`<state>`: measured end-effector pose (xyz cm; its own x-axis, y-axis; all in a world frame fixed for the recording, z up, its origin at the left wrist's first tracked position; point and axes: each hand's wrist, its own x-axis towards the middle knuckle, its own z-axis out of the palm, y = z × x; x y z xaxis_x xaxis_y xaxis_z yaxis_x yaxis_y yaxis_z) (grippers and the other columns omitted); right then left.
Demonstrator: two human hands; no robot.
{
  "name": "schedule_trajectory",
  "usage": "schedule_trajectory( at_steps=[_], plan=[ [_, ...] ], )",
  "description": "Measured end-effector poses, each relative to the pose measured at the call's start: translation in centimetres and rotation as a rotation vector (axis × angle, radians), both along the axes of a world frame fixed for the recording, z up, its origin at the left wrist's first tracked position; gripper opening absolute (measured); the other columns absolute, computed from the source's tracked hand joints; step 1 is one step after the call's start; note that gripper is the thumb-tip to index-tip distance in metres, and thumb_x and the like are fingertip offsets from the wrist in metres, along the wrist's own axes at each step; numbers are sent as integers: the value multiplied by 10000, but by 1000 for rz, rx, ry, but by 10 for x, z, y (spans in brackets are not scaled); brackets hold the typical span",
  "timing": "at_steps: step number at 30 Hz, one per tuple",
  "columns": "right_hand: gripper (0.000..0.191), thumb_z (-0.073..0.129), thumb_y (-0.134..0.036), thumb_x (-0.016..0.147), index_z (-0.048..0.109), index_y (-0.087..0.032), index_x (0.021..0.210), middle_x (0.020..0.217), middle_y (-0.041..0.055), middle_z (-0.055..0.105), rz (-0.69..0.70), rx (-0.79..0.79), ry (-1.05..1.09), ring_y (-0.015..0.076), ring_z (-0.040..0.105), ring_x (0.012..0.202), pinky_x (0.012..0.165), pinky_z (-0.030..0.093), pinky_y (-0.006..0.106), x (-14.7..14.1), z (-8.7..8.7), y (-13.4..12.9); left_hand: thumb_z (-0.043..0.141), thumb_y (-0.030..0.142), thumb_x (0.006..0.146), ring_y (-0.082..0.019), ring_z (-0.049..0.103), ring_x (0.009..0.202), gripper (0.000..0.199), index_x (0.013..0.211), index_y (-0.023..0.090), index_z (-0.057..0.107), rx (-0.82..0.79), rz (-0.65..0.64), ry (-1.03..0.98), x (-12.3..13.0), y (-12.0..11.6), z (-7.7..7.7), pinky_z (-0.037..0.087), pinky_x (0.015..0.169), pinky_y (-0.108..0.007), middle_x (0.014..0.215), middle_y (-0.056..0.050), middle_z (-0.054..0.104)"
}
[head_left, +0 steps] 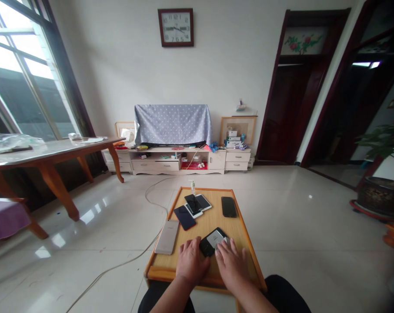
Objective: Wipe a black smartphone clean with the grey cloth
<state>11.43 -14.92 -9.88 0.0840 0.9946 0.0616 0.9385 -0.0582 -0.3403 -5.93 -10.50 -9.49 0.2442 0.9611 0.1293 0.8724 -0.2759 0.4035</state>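
Note:
A black phone (pixel 213 241) with a silver-grey panel on its upward face lies slanted on the small wooden table, close to me. My left hand (pixel 191 262) grips its left edge, fingers on the near corner and thumb toward the bottom side. Over its right end is my right hand (pixel 231 261), fingers bent down around a small whitish piece (pixel 226 240) pressed against the phone; what that piece is cannot be made out. A silver-pink phone (pixel 167 237) rests left of my left hand. Beyond it lies a dark blue phone (pixel 185 217).
Further back on the wooden table (pixel 213 213) are a black phone (pixel 192 203) lying over white phones (pixel 203 202), a pump bottle (pixel 192 187), and another dark phone (pixel 228 207) at right. A cable (pixel 118 265) runs along the floor at left.

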Motion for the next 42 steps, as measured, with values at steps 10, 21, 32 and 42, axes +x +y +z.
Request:
schedule_trajectory(
  at_steps=[10,21,32,42],
  plan=[
    [514,220,-477,1055,567,-338,1407,1557,-15,450,-19,-1,66,321,200,1522,1183,149,668,1,7,-1,618,418,752,-270,493,1280,654,1365,239,477,-11,-5,16,-1,0,2,278,1093,-388,1321,-78,632],
    [534,197,-445,1048,585,-327,1396,1533,9,484,157,-37,94,292,226,1518,1196,136,658,-34,2,3,517,378,857,-246,470,1315,610,1439,217,424,-42,0,1,-3,2,-2,263,1108,-361,1415,-82,591],
    [456,249,-377,1051,587,-355,1357,1572,-31,436,142,-50,86,261,162,1535,1198,49,645,-35,10,46,522,432,864,-268,481,1318,632,1443,191,438,-22,10,-11,-3,1,-1,265,1119,-388,1448,-98,571],
    [509,181,-400,1060,560,-367,1397,1549,9,472,189,-104,86,247,246,1512,1198,79,647,-52,5,50,504,410,866,-278,487,1293,571,1416,254,497,7,-13,-13,-4,3,-6,274,1108,-399,1485,-52,529]
  ],
)
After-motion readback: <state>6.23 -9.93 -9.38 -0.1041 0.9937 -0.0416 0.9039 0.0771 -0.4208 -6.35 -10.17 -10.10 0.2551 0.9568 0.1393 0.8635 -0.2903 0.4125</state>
